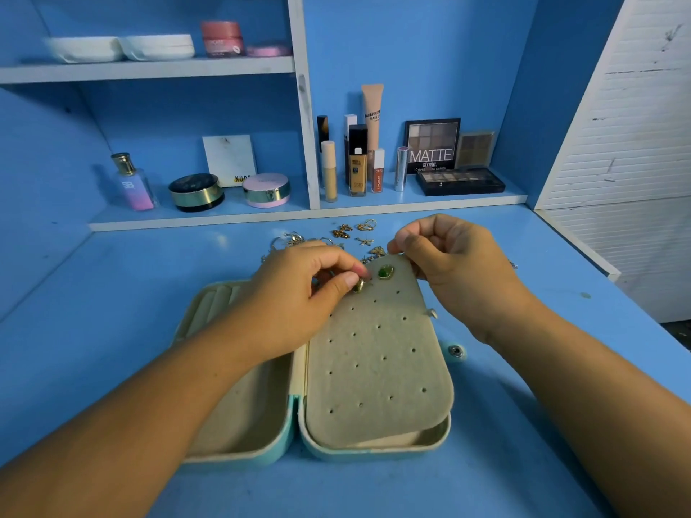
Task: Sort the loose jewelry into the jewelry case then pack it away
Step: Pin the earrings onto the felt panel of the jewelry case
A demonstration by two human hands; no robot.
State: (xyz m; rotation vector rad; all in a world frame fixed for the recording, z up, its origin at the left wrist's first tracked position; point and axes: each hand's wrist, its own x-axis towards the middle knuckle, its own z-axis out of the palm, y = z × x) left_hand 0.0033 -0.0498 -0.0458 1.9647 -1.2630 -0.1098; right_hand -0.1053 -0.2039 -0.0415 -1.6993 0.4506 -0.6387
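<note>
- The pale turquoise, beige-lined jewelry case [289, 439] lies open on the blue tabletop [112, 293], its hinge running away from the person. Its left tray is partly under the left forearm.
- The left hand [299, 289] pinches a small gold earring [359, 285] between thumb and fingertip, right at the far left corner of the panel.
- The loose gold jewelry pile [351, 231] sits just beyond the case, nearer the left hand.
- A green-stone earring [385, 272] already sits in the panel, just right of the pinched one.
- The beige perforated earring panel [377, 368] covers the right tray, its far end tilted up.
- The right hand [456, 263], fingers curled, grips that raised far edge. The post probably has to meet a hole just beneath the left fingertips.
</note>
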